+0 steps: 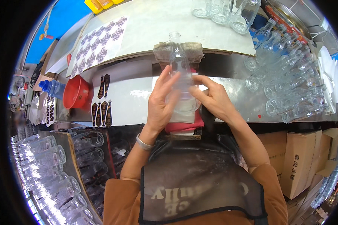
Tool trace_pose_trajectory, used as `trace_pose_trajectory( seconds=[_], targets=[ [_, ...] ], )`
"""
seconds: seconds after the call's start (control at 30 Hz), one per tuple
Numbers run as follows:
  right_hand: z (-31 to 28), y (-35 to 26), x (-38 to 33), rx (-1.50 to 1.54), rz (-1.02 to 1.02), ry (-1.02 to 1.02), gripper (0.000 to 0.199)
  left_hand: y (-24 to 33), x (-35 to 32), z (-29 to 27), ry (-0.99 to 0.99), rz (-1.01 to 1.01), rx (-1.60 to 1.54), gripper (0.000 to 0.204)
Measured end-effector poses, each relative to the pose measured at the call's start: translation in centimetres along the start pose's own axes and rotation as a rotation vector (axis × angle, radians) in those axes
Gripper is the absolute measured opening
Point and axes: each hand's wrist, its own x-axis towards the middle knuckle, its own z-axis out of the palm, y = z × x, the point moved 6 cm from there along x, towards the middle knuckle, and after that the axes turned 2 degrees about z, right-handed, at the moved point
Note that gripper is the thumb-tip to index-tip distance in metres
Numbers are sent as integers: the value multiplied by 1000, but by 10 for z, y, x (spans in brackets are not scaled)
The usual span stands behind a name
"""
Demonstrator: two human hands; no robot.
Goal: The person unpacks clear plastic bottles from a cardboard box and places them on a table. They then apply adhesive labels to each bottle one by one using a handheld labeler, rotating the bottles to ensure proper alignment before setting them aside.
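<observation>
A clear glass bottle (182, 67) lies on a padded stand in front of me, its neck pointing away. Grey cloth (194, 50) wraps the stand's far end, under the bottle's shoulder, and red cloth (196, 120) covers the near end. From the left, my left hand (161, 99) reaches over the bottle's side with fingers stretched, some smeared by motion. My right hand (214, 97) grips the bottle's right side, thumb and forefinger on the glass. Dark tie-shaped labels (102, 112) lie on a white sheet at left.
A red plastic bowl (76, 92) stands left of the labels, beside a blue-capped bottle (52, 88). A printed label sheet (100, 45) covers the far left board. Many glass bottles (289, 80) lie at right; others (45, 161) fill the lower left. Cardboard boxes (300, 161) stand at lower right.
</observation>
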Motion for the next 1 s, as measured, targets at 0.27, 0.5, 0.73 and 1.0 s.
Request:
trace_pose_trajectory(
  seconds=[0.27, 0.5, 0.73, 1.0],
  targets=[
    [1, 3, 1, 40, -13, 8, 43, 16, 4, 2, 30, -16, 131, 45],
    [3, 7, 5, 61, -33, -1, 43, 13, 5, 0, 33, -5, 94, 45],
    [1, 14, 5, 189, -10, -17, 40, 10, 2, -4, -20, -11, 47, 45],
    [2, 6, 1, 119, 14, 4, 42, 13, 1, 0, -57, 9, 88, 47]
  ],
)
